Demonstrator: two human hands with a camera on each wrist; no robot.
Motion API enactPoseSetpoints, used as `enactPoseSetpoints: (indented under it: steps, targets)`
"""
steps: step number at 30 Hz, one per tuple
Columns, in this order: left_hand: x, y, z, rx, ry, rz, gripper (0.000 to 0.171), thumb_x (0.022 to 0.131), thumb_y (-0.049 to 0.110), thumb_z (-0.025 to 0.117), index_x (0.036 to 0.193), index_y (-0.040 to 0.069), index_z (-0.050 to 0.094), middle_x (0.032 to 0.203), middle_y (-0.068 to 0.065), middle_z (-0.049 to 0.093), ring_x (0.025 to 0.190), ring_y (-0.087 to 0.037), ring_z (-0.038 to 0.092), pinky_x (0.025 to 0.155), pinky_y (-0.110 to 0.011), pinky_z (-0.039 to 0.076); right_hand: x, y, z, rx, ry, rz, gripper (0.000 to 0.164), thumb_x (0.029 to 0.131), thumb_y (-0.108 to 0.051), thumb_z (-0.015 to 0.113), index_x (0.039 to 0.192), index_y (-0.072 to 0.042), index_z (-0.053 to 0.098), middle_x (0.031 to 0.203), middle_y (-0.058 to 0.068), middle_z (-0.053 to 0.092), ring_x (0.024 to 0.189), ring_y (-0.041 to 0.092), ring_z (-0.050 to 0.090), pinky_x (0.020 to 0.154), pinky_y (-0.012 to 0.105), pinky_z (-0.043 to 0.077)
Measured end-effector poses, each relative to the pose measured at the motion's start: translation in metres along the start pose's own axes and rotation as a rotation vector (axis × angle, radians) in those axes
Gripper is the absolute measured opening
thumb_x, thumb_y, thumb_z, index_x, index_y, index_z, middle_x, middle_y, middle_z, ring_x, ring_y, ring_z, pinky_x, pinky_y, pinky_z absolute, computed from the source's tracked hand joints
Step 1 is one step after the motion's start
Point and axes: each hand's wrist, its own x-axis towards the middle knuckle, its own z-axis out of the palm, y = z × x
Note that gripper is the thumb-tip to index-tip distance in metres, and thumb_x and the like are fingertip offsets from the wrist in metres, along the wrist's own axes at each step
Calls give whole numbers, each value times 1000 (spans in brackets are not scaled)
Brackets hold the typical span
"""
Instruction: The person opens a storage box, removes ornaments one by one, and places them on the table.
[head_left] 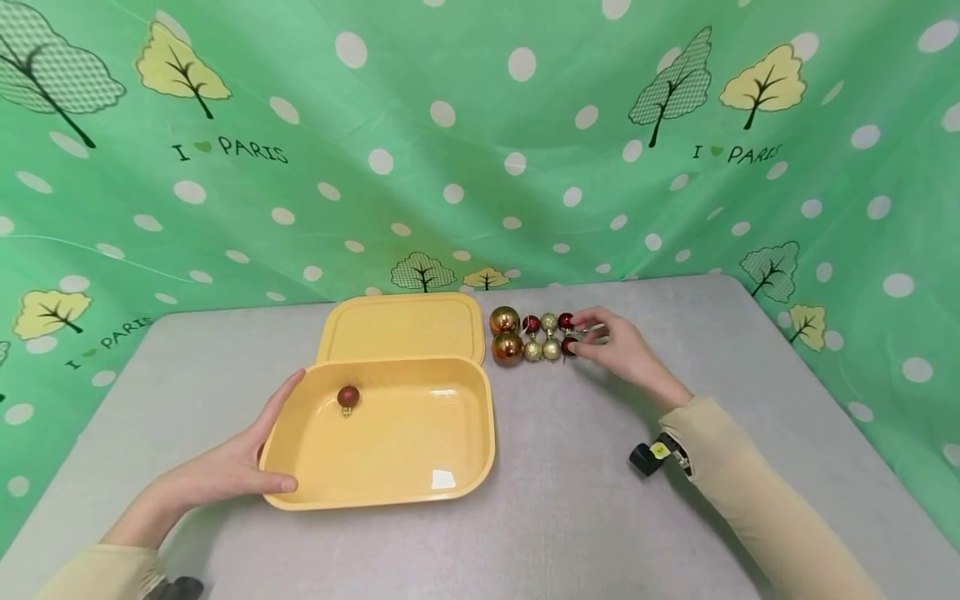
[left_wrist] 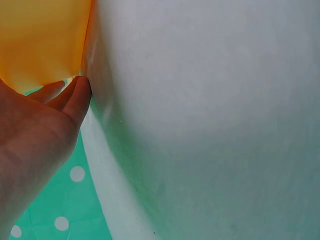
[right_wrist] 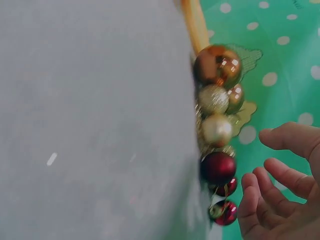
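A yellow plastic box (head_left: 390, 502) stands on the table with one small dark red Christmas ball (head_left: 348, 396) inside, near its back left. My left hand (head_left: 232, 462) holds the box's left end, thumb over the rim; in the left wrist view, the fingers (left_wrist: 79, 100) lie against its outside. At the row of Christmas balls, my right hand (head_left: 617, 346) spreads its thumb and fingers around the dark red balls (head_left: 566, 321) at the right end. The right wrist view shows the fingers loosely bent beside a matte dark red ball (right_wrist: 218, 168), with nothing held.
Behind the box lies its yellow lid (head_left: 405, 325). Two larger copper balls (head_left: 507, 348) and several small gold balls (head_left: 551, 348) stand right of the lid. A green dotted cloth (head_left: 480, 167) hangs along the back and sides of the grey table (head_left: 562, 500).
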Motion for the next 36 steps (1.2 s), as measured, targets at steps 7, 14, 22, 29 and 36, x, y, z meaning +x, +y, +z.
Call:
enactPoseSetpoints:
  steps: [7, 14, 22, 29, 36]
  targets:
    - [-1, -1, 0, -3, 1, -1, 118, 77, 5, 78, 155, 26, -9, 156, -23, -10, 129, 9, 21, 95, -8, 26, 6, -25, 11, 66, -56, -91, 39, 81, 7, 66, 118, 10, 55, 111, 28, 59, 93, 33, 59, 77, 33, 51]
    - [0, -2, 0, 22, 10, -16, 119, 77, 6, 78, 155, 27, -9, 157, -21, -9, 130, 11, 19, 96, -7, 25, 8, -56, 25, 91, -117, -181, 33, 84, 2, 68, 115, 8, 59, 109, 24, 62, 92, 29, 61, 80, 38, 52]
    - [0, -3, -1, 18, 8, 0, 119, 76, 4, 78, 155, 26, -8, 156, -23, -8, 128, 8, 22, 95, -8, 27, 8, -89, 44, 110, -228, -294, 25, 83, 3, 68, 107, 3, 64, 102, 13, 65, 88, 21, 63, 76, 39, 53]
    - [0, -3, -1, 24, 11, 5, 119, 76, 6, 78, 155, 25, -8, 157, -22, -7, 130, 8, 20, 96, -8, 26, 14, -114, 60, 79, -320, -387, 25, 83, 3, 68, 108, 0, 63, 97, 6, 65, 87, 15, 63, 73, 29, 54]
    - [0, -3, 0, 27, 14, 5, 119, 75, 5, 78, 155, 26, -7, 156, -23, -6, 128, 6, 23, 95, -9, 28, 17, -136, 82, 47, -486, -456, 30, 83, 3, 67, 113, 2, 60, 102, 10, 62, 89, 12, 63, 75, 26, 54]
